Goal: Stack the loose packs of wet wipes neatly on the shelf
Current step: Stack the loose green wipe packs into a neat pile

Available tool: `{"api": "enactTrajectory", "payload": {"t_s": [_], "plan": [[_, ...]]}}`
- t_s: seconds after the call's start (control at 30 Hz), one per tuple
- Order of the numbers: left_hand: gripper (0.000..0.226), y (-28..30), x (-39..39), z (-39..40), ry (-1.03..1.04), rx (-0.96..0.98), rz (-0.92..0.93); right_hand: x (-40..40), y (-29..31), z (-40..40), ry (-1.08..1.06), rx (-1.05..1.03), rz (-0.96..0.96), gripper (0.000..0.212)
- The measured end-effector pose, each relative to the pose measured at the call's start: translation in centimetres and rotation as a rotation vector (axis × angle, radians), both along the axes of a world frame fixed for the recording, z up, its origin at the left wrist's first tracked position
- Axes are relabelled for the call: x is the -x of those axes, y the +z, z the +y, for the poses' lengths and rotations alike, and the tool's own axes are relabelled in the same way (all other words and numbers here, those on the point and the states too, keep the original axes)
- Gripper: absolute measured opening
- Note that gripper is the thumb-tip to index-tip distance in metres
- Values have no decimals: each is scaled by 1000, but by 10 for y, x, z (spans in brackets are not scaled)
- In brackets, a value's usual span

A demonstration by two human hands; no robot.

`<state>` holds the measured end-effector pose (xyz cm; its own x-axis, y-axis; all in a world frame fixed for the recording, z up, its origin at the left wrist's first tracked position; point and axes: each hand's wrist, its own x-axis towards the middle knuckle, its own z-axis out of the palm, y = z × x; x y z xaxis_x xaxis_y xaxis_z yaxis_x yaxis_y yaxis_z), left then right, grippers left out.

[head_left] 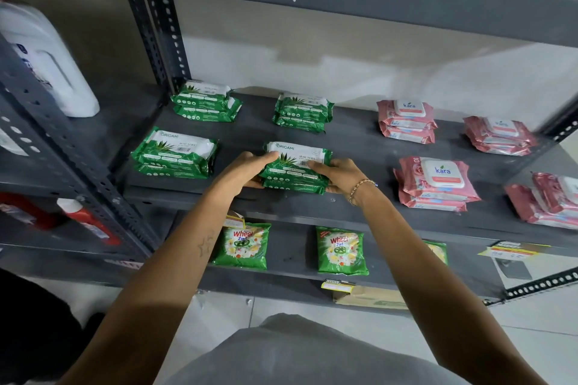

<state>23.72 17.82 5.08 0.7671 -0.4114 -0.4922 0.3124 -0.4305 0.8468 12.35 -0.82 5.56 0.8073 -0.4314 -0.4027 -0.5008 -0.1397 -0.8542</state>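
Dim, even indoor light; wide-angle bending at the edges, motion blur on the right, glare on the wall [312, 50].

- Both bare forearms reach forward and upward from the bottom of the view, converging toward the middle.
- The left hand [247, 170] is turned palm inward, its fingers extended and pressed against the left side of a green plastic pack of wet wipes [297, 162]; the thumb lies along the top edge.
- The right hand [336, 173] mirrors it on the pack's right side, fingers curled around the end, thumb on top.
- The right wrist wears a thin gold-coloured chain bracelet [359, 189].
- The left forearm carries a small dark star-shaped tattoo [205, 245].
- Both wrists are nearly straight.
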Motion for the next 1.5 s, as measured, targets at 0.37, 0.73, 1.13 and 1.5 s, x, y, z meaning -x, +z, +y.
{"api": "enactTrajectory", "payload": {"t_s": [0.37, 0.73, 1.13, 1.5], "plan": [[69, -2, -2, -2, -17, -17, -36, 0, -3, 0, -24, 7, 11, 46], [81, -6, -1, 0, -46, -29, -45, 3, -1, 1, -2, 25, 12, 55], [63, 45, 31, -38, -157, -382, -847, 30, 49, -38, -240, 97, -185, 30], [72, 3, 47, -89, -378, -657, -972, 109, 20, -131, -126, 1004, 131, 45]]}}
